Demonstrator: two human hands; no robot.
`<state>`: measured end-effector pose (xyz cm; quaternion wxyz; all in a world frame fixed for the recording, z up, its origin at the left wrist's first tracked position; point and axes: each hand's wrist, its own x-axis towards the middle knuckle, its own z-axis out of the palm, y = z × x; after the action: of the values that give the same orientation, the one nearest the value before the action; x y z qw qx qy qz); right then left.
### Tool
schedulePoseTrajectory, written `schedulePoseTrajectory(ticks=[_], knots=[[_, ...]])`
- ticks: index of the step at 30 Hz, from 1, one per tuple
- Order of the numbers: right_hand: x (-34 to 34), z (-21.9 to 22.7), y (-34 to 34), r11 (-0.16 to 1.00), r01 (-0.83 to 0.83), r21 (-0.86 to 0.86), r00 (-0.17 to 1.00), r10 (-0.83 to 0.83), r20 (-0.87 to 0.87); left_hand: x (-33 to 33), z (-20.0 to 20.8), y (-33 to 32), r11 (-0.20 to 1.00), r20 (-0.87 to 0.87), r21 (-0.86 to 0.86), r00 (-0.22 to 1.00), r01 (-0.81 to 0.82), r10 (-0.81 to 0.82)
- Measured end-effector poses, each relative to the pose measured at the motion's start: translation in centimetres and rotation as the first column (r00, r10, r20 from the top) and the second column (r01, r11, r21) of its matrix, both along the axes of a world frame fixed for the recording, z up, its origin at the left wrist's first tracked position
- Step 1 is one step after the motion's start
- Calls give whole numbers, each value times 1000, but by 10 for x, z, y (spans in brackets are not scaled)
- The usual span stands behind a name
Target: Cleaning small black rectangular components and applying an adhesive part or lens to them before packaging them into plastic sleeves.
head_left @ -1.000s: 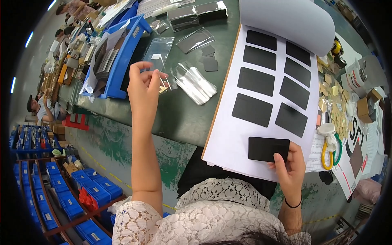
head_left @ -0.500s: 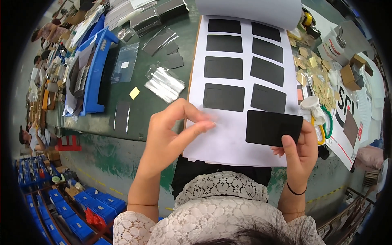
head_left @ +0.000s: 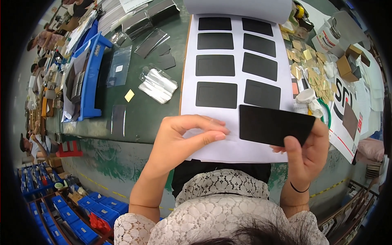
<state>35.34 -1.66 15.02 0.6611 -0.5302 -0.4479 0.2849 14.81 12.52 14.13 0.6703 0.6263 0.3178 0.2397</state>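
Observation:
My right hand grips a black rectangular card by its right end, thumb on the face toward me. The card is tilted above the lower right of a white paper sheet. To its left, my left hand has thumb and fingertips drawn together in a pinch; whatever lies between them, if anything, is too small to make out. Two columns of black cards lie on the sheet beyond my hands. Faint rectangular outlines show on some of them.
White pages are rolled back at the sheet's far end. Left on the green table lie clear plastic sleeves, a yellow square and a blue bin. Small gold pieces, a white tape roll and a white container stand right.
My left hand has moved right, closer to the card. The card in my right hand has shifted and tilted. The whole view has shifted slightly, moving the sheet left in the picture.

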Motion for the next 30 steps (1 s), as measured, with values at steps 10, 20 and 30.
schedulePoseTrajectory(ticks=[10,20,30], knots=[[0,-3,13,940,-144,-310,972,194,136,7,1,-3,977,-168,-147,970,153,-177],[-17,-18,25,936,-164,-310,974,203,99,12,0,8,910,-98,376,984,176,-150],[-7,-50,27,974,72,-215,889,35,456,41,18,200,440,-334,886,860,147,386]])
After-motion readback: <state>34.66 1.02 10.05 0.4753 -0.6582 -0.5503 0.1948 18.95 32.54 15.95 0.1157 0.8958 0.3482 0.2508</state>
